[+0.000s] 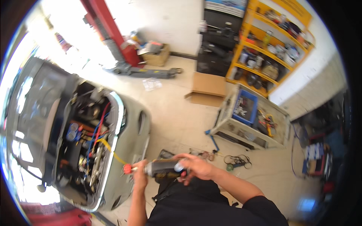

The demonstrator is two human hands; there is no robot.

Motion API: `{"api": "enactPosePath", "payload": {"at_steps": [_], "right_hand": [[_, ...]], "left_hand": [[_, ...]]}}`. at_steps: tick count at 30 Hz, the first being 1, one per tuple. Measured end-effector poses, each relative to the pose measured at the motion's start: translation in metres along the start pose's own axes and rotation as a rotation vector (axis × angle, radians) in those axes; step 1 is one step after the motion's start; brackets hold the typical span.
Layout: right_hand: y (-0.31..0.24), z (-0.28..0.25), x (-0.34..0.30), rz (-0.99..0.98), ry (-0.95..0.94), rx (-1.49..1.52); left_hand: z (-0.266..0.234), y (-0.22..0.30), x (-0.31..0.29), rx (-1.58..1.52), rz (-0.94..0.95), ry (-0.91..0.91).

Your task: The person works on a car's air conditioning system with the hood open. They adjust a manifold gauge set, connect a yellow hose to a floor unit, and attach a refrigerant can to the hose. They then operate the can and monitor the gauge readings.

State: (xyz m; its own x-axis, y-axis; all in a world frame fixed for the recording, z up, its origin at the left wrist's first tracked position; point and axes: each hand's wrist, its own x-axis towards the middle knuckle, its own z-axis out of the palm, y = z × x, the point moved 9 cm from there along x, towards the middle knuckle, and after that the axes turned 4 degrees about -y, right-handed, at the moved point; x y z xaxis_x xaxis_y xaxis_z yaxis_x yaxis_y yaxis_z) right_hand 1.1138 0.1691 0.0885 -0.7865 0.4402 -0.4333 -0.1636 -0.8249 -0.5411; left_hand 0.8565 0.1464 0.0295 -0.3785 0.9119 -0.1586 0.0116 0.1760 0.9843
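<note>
- At the lower middle, just in front of the person's black clothing, a dark canister lies sideways between both hands; its printing is too blurred to make out.
- Left hand: closed around a metal fitting at the canister's left end, beside a red knob; most of its fingers are hidden behind the grip.
- Right hand: clamped on the canister's right end, fingers curled over it and covering its base.
- From the knob a yellow hose runs up over the grey car's bumper into the open engine bay, where its far end is lost among red and blue hoses; the blue gauges there are unreadable.
- Glare washes out the upper left, and the fisheye rim cuts off the car's rear.
- Along the right, the yellow shelves and the cart's blue tray hold small pieces too jumbled to tell; the far right sinks into shadow.
</note>
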Motion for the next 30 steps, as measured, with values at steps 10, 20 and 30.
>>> {"api": "enactPosePath", "payload": {"at_steps": [10, 20, 30], "right_hand": [[-0.021, -0.034, -0.021, -0.088, -0.169, 0.089], [-0.019, -0.331, -0.177, -0.895, 1.132, 0.298], [0.015, -0.591, -0.423, -1.042, 1.635, 0.609]], "left_hand": [[0.077, 0.056, 0.019, 0.043, 0.193, -0.329], [0.032, 0.027, 0.023, -0.226, -0.112, 0.202], [-0.094, -0.106, 0.009, -0.627, -0.310, 0.339]]}}
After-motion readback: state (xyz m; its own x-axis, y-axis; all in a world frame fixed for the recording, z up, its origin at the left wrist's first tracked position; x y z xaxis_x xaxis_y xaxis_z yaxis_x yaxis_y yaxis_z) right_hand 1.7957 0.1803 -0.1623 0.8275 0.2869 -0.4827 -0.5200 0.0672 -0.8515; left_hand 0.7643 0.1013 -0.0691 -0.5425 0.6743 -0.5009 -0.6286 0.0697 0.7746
